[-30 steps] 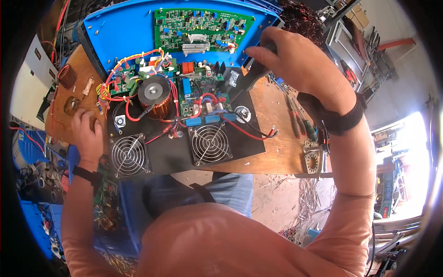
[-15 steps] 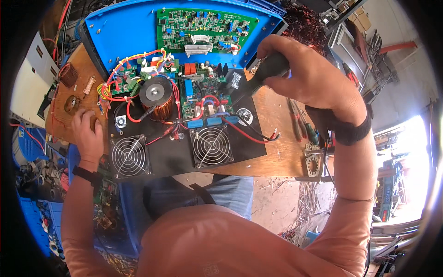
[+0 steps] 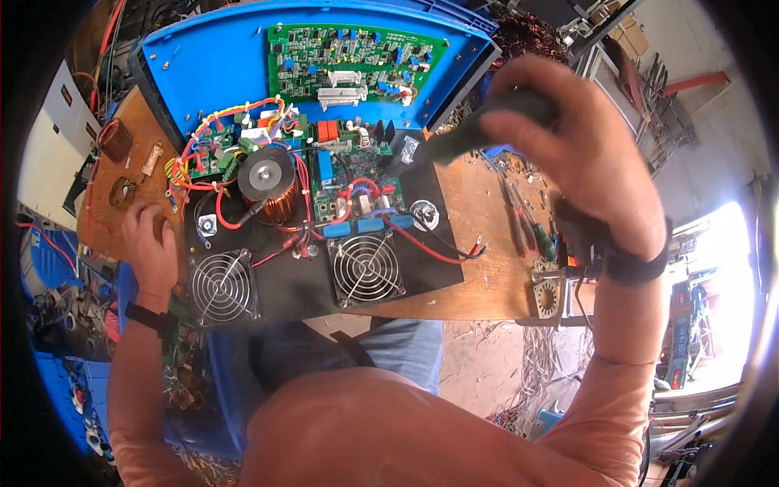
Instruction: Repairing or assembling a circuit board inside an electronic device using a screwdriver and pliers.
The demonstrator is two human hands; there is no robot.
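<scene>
My right hand [image 3: 580, 154], raised at the right, is closed round a thick, dark green handled tool [image 3: 466, 134]. This tool points down and left over the open electronic unit, and its tip is blurred. My left hand [image 3: 150, 247] lies with its fingers spread on the wooden bench, beside the unit's left edge. On the unit's black base plate [image 3: 296, 276] stand a copper-wound toroidal coil [image 3: 274, 199], a green circuit board [image 3: 357, 174] and two fans with wire guards [image 3: 367, 269].
Behind, the blue cover [image 3: 211, 73] stands tilted up with another green circuit board [image 3: 357, 61] on it. Pliers [image 3: 514, 223] and a green-handled screwdriver [image 3: 545, 243] lie at the bench's right. A small copper coil [image 3: 115, 140] sits at the far left.
My right hand has moved right and slightly down with the tool, drawing it back from the circuit board. The left hand stays on the bench; the view has shifted slightly.
</scene>
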